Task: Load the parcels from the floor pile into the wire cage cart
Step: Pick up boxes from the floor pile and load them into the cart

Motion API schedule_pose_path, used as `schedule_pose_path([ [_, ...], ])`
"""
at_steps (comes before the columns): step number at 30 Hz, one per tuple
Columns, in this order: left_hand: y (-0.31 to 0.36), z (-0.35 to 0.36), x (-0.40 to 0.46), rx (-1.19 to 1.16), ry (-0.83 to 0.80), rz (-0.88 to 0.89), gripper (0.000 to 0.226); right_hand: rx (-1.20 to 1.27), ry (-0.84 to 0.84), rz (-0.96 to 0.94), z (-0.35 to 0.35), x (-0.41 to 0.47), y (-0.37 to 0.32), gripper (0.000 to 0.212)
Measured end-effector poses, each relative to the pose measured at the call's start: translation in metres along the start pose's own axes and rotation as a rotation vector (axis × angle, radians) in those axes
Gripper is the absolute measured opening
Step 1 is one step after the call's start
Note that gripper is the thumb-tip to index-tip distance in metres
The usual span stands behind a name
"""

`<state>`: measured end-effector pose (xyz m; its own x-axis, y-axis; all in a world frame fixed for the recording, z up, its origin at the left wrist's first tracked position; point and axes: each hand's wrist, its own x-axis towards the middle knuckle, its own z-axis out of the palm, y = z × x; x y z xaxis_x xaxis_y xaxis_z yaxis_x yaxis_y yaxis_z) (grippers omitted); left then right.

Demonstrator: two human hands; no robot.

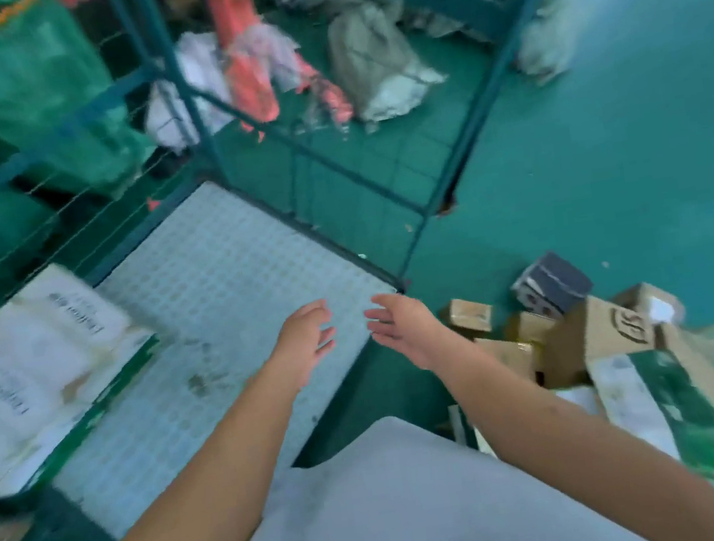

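Parcels: cardboard boxes (600, 338) heaped on the floor (602, 147) at right, beside the wire cage cart (230, 287).
Already loaded: one white box (36, 362), far left on cart deck.
Grip: left hand (306, 345) and right hand (399, 332) released, empty, over the deck's corner.
Advice: turn right, take the topmost box two-handed, set it against the white one.

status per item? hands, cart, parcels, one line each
left hand: open, empty, over the cart floor
right hand: open, empty, at the cart's edge
teal wire cage cart: near side open, perforated grey floor mostly bare
white printed carton: lying flat inside the cart, at its left
brown cardboard parcels: piled on the green floor, not yet loaded
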<state>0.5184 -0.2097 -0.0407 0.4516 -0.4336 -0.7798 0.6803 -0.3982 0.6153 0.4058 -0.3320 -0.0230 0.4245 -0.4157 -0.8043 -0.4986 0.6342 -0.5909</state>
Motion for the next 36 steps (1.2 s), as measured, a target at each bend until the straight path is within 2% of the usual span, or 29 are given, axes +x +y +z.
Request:
schedule_pose_path([
  [8, -0.022, 0.184, 0.002, 0.353, -0.253, 0.007, 0.021, 0.324, 0.261, 0.016, -0.173, -0.024, 0.036, 0.029],
  [10, -0.031, 0.217, -0.001, 0.453, -0.315, -0.001, 0.019, 0.423, 0.333, 0.023, -0.202, -0.030, 0.050, 0.035],
  [13, -0.042, 0.259, -0.007, 0.614, -0.401, -0.007, 0.015, 0.553, 0.422, 0.044, -0.235, -0.041, 0.070, 0.029],
  [21, -0.071, 0.333, 0.004, 0.968, -0.620, -0.066, 0.020, 0.920, 0.621, 0.080, -0.268, -0.061, 0.118, 0.031],
  [26, -0.073, 0.374, 0.012, 1.126, -0.769, -0.128, 0.026, 1.107, 0.770, 0.106, -0.271, -0.078, 0.119, 0.028],
  [36, -0.112, 0.436, 0.016, 1.402, -0.926, -0.191, 0.022, 1.383, 0.941, 0.149, -0.276, -0.087, 0.149, 0.030],
])
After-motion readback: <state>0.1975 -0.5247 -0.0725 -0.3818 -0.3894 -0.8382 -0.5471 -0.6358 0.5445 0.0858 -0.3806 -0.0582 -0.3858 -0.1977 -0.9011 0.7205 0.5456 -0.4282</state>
